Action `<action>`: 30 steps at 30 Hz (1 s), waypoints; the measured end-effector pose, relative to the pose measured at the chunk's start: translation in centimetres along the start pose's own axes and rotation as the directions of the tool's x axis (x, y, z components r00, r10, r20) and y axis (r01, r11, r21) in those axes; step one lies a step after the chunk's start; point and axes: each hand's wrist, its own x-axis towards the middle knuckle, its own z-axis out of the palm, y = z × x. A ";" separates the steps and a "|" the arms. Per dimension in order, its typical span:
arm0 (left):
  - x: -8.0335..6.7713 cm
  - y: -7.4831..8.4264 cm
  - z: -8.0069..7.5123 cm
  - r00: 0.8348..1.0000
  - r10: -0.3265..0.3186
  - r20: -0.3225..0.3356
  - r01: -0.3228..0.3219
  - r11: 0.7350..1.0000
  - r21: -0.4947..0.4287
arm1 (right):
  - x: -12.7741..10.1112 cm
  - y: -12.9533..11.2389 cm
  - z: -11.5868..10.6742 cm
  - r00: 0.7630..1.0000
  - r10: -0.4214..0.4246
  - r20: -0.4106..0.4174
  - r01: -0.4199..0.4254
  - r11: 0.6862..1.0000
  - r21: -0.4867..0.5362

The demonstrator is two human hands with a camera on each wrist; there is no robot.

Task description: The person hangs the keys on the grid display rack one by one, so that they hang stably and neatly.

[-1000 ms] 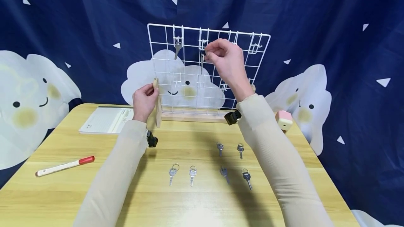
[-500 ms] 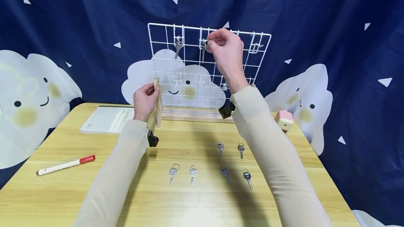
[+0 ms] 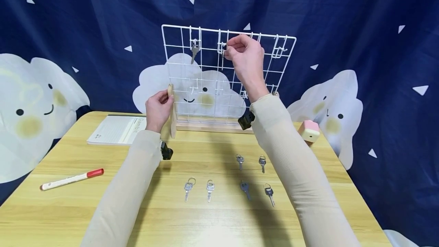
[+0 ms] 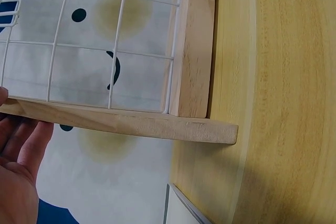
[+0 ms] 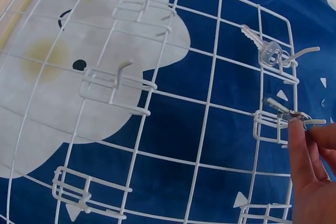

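My right hand (image 3: 247,60) pinches a small silver key (image 5: 277,106) by its ring end, right at a white hook on the upper part of the wire grid (image 3: 205,30). Fingertips partly cover the ring, so whether it sits on the hook cannot be told. One hook to the left, another key (image 3: 194,52) hangs by its ring. My left hand (image 3: 159,110) grips the wooden side post (image 4: 131,124) of the grid's stand, thumb on one side and fingers on the other.
Several keys with rings lie on the table, among them a key (image 3: 188,186) front left and a dark-headed key (image 3: 269,191) front right. A notebook (image 3: 114,129), a red-capped marker (image 3: 72,179) and a pink-and-cream block (image 3: 310,130) lie around. Other white hooks (image 5: 118,85) stick out of the grid.
My right hand has risen with the key from below the hook to the hook's level, then dipped slightly. The left hand stays on the post.
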 end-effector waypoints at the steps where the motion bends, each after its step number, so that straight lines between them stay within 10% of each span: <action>1: 0.0 0.0 0.0 1.000 -0.001 0.002 0.001 1.000 0.002 | -0.1 0.1 0.0 1.000 -0.016 -0.004 0.016 1.000 -0.025; 11: 0.0 0.1 0.2 0.999 -0.023 0.037 0.023 1.000 -0.001 | -1.7 1.3 -1.2 0.973 -0.231 -0.001 0.220 0.928 -0.301; 30: 0.0 -0.1 0.0 1.000 0.003 0.030 -0.005 0.998 0.068 | -8.3 5.9 -4.8 0.948 -0.036 0.315 0.125 0.956 -0.266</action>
